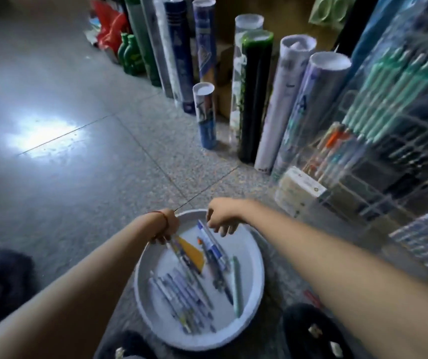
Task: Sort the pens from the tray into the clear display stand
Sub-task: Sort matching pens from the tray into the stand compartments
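Below, the white tray (249, 257) on the floor (104, 177) held pens (179, 296), the clear display stand (389, 151) off its right side. At the tray's far-left rim the left grip (165, 229) pinched a thin pen (180, 253). At the far rim the right grip (220, 216) curled over a blue-capped pen (211, 242), hold unclear.

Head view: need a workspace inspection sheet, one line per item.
Surface: grey speckled floor tiles, glare at left.
Job's things: round white tray holding many pens; clear display stand at right, partly stocked.
Clutter: yellow card among the tray's pens.
Hands: left hand grips pens at the tray's far rim; right hand curled above a blue pen, grasp unclear.
Cables: nothing seen.
Surroundings: upright paper rolls, green bottles behind.
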A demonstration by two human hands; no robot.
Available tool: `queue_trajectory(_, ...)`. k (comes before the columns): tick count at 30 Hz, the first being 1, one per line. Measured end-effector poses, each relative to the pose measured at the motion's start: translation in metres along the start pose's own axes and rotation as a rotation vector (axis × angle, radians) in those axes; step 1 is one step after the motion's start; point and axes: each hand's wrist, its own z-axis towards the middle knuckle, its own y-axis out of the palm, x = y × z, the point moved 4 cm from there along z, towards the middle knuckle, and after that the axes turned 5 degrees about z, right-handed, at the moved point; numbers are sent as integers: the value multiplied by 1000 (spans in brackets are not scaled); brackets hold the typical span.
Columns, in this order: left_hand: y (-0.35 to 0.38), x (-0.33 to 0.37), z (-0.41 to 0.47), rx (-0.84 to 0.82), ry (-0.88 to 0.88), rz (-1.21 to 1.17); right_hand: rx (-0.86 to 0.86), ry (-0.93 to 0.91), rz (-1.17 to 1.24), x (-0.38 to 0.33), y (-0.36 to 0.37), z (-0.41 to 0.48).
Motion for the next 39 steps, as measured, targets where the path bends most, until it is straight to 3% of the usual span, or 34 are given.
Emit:
queue_trajectory(4, 40, -43, 23, 12, -66, -36, 88, 56, 0, 19, 45, 48)
queue_trajectory(9, 121, -76, 29, -260, -306, -374, -89, 105, 207, 27, 134, 74)
queue_trajectory(15, 159, -95, 26, 142, -415, -556, 132, 24, -147, 28, 192, 61)
queue_trajectory(19, 164, -93, 18, 204, -423, -588, 329, -54, -336, 15, 207, 50)
queue_trajectory(23, 171, -91, 12, 200, -444, -597, 330, 94, -251, 16, 214, 48)
queue_trajectory(27, 177, -95, 11, 208, -420, -665, 85, 81, -280, 32, 223, 52)
queue_trajectory(32, 174, -97, 8, 259, -400, -684, -70, 61, -190, 37, 203, 57)
queue_trajectory(39, 178, -94, 18, 266, -403, -631, -108, -31, -122, 24, 166, 66)
